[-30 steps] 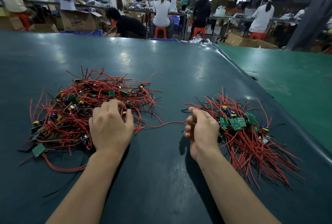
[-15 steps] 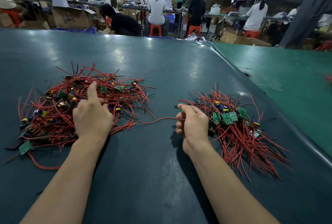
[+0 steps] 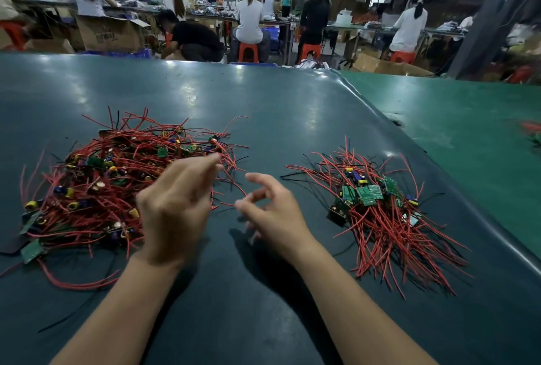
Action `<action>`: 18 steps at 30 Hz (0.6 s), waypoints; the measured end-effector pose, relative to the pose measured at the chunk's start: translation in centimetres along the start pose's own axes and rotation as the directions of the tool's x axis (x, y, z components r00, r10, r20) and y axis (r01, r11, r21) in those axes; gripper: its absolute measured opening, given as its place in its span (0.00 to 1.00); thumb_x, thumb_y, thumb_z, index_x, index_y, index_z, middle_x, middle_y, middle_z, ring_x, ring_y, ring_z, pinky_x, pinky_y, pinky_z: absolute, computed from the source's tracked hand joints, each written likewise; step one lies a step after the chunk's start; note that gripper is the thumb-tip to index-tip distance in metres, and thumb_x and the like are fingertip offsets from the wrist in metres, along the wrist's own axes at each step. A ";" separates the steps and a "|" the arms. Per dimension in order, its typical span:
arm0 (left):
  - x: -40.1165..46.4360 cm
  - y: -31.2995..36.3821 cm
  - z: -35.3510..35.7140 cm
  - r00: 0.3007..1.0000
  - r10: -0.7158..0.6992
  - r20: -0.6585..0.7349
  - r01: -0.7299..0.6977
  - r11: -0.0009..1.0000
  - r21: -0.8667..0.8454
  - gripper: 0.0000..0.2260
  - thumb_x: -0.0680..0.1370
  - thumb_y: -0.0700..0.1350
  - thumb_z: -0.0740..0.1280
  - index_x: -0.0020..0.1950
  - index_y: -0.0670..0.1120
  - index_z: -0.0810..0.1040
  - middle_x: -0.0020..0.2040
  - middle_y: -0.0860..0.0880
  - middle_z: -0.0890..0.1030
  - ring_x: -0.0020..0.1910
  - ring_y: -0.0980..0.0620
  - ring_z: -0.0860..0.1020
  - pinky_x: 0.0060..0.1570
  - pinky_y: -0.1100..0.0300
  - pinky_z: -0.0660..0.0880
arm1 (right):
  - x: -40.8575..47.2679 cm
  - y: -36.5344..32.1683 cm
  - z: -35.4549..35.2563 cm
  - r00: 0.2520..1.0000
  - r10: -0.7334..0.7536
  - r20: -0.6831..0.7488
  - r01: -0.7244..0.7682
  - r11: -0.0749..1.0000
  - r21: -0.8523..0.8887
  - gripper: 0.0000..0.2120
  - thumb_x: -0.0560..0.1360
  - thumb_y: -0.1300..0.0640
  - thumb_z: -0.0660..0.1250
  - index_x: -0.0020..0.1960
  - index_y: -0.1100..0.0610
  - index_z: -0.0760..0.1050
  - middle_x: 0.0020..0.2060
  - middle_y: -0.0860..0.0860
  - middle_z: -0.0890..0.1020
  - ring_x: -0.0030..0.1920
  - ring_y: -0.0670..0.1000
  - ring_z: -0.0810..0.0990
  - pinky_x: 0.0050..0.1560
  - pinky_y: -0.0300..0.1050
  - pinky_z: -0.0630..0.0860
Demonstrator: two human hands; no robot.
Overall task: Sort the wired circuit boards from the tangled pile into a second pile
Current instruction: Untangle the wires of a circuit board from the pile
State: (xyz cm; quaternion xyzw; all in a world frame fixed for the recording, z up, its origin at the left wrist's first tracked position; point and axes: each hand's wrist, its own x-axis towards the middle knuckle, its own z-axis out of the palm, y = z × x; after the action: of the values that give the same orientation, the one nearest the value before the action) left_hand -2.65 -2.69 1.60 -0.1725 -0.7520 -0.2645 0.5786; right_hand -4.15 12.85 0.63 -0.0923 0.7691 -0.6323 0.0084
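Observation:
The tangled pile (image 3: 111, 186) of red-wired green circuit boards lies on the left of the dark table (image 3: 292, 118). A smaller second pile (image 3: 377, 209) lies on the right, its wires fanned toward me. My left hand (image 3: 175, 209) hovers over the tangled pile's right edge with fingers stretched out and blurred, holding nothing that I can see. Between the piles, close to the left one, my right hand (image 3: 272, 215) has its fingers apart. One loose red wire (image 3: 238, 186) curves from the tangled pile to its fingertips; whether it is pinched is unclear.
A lighter green table (image 3: 468, 136) adjoins on the right, with a few wired parts (image 3: 534, 132) at its far edge. Beyond the table's back edge people sit on red stools (image 3: 248, 51) at benches, among cardboard boxes (image 3: 111, 34).
My right hand has left the second pile and moved left toward the tangled pile, its fingers loosening. My left hand lifted off the pile and shifted right, fingers extended.

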 end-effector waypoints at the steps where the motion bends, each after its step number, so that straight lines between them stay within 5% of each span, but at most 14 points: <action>1: -0.3 0.9 0.3 0.998 0.044 0.042 -0.041 0.997 -0.064 0.06 0.77 0.36 0.71 0.53 0.38 0.84 0.49 0.45 0.84 0.46 0.52 0.82 0.49 0.61 0.78 | -0.1 0.1 0.5 0.998 -0.032 0.055 0.035 0.997 -0.063 0.17 0.74 0.63 0.70 0.59 0.47 0.75 0.40 0.48 0.79 0.30 0.51 0.78 0.28 0.42 0.74; 7: -1.3 3.6 2.4 0.979 0.076 0.192 -0.017 0.956 -0.292 0.08 0.73 0.30 0.72 0.51 0.37 0.85 0.48 0.45 0.84 0.47 0.51 0.83 0.46 0.56 0.79 | 0.1 0.2 0.4 0.982 -0.168 -0.084 0.177 0.977 0.121 0.12 0.71 0.78 0.60 0.40 0.67 0.79 0.32 0.47 0.79 0.33 0.42 0.76 0.33 0.38 0.74; 11: -1.3 3.6 2.5 0.984 0.110 0.141 -0.062 0.950 -0.306 0.03 0.74 0.35 0.74 0.47 0.38 0.84 0.49 0.45 0.83 0.48 0.46 0.81 0.52 0.57 0.76 | 0.1 -0.8 -0.3 0.978 -0.174 -0.117 0.201 0.941 0.273 0.11 0.74 0.75 0.64 0.40 0.62 0.79 0.30 0.46 0.82 0.32 0.40 0.79 0.35 0.34 0.77; 14: -1.9 3.8 2.4 0.960 -0.139 0.242 0.221 0.908 -0.355 0.15 0.79 0.48 0.69 0.34 0.43 0.80 0.32 0.52 0.79 0.30 0.55 0.76 0.33 0.63 0.72 | 0.7 -1.8 -1.4 0.971 -0.016 -0.238 0.156 0.797 0.583 0.09 0.79 0.64 0.64 0.41 0.63 0.78 0.30 0.53 0.83 0.30 0.49 0.82 0.33 0.39 0.80; 16: -2.1 3.8 2.6 0.855 -0.352 0.380 0.485 0.802 -0.347 0.21 0.78 0.56 0.65 0.30 0.46 0.79 0.24 0.52 0.77 0.21 0.55 0.74 0.25 0.62 0.70 | 0.9 -2.2 -2.3 0.969 0.042 -0.243 0.147 0.695 0.704 0.12 0.80 0.59 0.63 0.41 0.64 0.78 0.31 0.56 0.83 0.30 0.51 0.83 0.31 0.40 0.80; 18: -2.2 3.6 2.9 0.696 -0.495 0.520 0.696 0.643 -0.319 0.24 0.76 0.63 0.62 0.35 0.46 0.82 0.27 0.49 0.81 0.20 0.53 0.74 0.24 0.63 0.68 | 0.6 -2.5 -2.7 0.975 0.064 -0.213 0.118 0.661 0.741 0.14 0.80 0.57 0.63 0.41 0.64 0.78 0.31 0.56 0.83 0.31 0.51 0.84 0.31 0.39 0.80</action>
State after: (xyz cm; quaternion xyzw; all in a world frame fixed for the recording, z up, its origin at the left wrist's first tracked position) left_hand -2.31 2.01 -0.34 -0.0997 -0.7698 -0.5867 0.2310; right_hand -4.78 14.95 3.66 -0.0216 0.4352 -0.8987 -0.0490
